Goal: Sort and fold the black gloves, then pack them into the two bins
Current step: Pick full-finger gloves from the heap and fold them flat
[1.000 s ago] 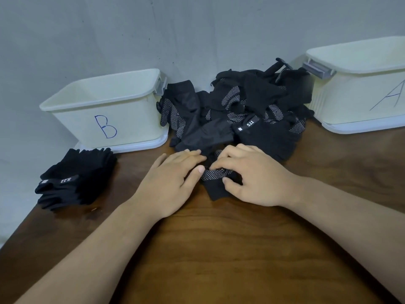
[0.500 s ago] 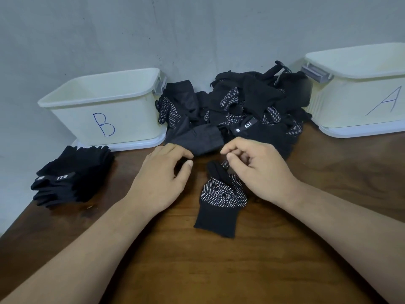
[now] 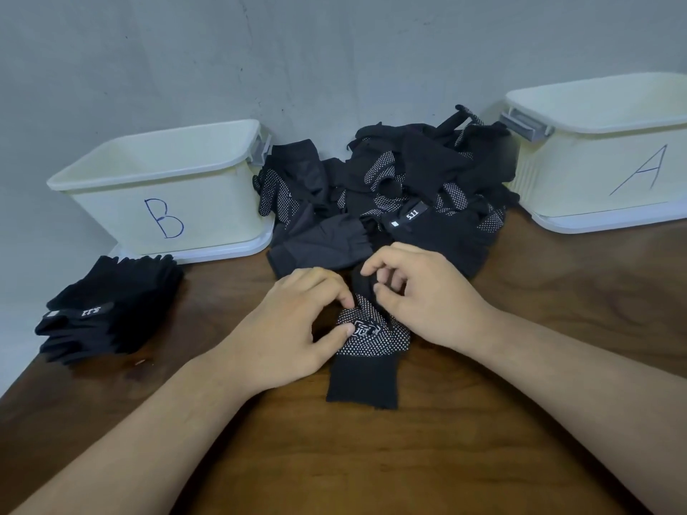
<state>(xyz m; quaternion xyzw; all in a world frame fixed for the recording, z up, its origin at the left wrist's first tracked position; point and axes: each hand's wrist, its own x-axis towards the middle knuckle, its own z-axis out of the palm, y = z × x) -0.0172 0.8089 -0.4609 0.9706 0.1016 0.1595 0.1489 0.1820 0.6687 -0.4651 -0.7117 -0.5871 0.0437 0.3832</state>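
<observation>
Left grip (image 3: pixel 293 328) pinches the dotted glove (image 3: pixel 371 347) at its palm edge; right grip (image 3: pixel 431 302) pinches its fingers. It lies on the table (image 3: pixel 409 459), cuff nearest. Folded stack (image 3: pixel 111 310) lies left. Behind, the loose pile (image 3: pixel 409 195) sits between bin B (image 3: pixel 167 202) and bin A (image 3: pixel 594 172).

The dotted glove (image 3: pixel 371 343) lies at centre, cuff toward the bottom; the glove pile (image 3: pixel 427 172) sits above it, between bin B (image 3: pixel 111 202) and bin A (image 3: pixel 580 180).

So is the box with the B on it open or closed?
Open. The B box has no lid on top, and you can see its inside walls.
</observation>
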